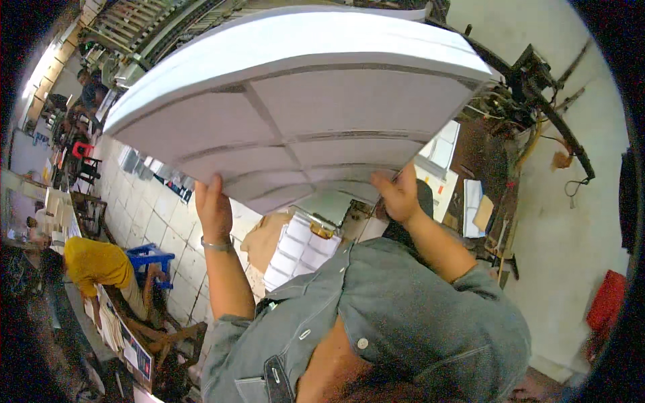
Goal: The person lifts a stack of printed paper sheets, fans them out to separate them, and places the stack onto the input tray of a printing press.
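A thick stack of large white paper sheets [363, 101], lined with grey bands, is raised in front of me and bows along its length. My left hand [213, 209] grips its near left edge, thumb on the facing sheet. On the near right edge my right hand [400, 193] is closed, its thumb also on the face of the sheet. The fingers behind the stack are hidden. Below the raised sheets lies another pile of white sheets with grey bands [295, 252], next to brown paper [264, 240].
A dark machine frame with an arm and cables [547, 101] stands at the right, by a brown table [480, 158] bearing papers. At the left, a person in a yellow shirt [101, 265] bends over a bench near a blue stool [151, 262]. Farther back is a red stool [82, 149].
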Available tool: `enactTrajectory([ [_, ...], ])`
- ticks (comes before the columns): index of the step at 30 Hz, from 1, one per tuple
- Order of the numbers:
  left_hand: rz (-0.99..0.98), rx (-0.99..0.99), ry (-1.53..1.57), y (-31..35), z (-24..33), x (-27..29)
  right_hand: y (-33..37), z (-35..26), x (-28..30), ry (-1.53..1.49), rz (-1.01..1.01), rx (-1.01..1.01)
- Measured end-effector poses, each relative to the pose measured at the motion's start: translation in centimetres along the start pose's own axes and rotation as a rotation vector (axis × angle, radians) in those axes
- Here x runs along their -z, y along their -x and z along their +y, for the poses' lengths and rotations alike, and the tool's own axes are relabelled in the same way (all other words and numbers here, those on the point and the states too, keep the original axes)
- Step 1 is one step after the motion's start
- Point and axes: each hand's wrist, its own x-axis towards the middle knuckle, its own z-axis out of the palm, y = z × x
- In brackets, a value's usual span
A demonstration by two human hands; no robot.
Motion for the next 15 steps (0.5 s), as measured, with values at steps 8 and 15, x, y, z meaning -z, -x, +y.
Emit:
enactTrajectory([
  [8,0.056,-0.071,-0.282,-0.4,-0.2,0.0,-0.6,-0.4,-1.2,0.001,0.083,0.008],
  [15,0.067,-0.185,-0.271,0.2,1.0,-1.5,-0.4,-0.2,-1.1,0.102,0.112,-0.039],
])
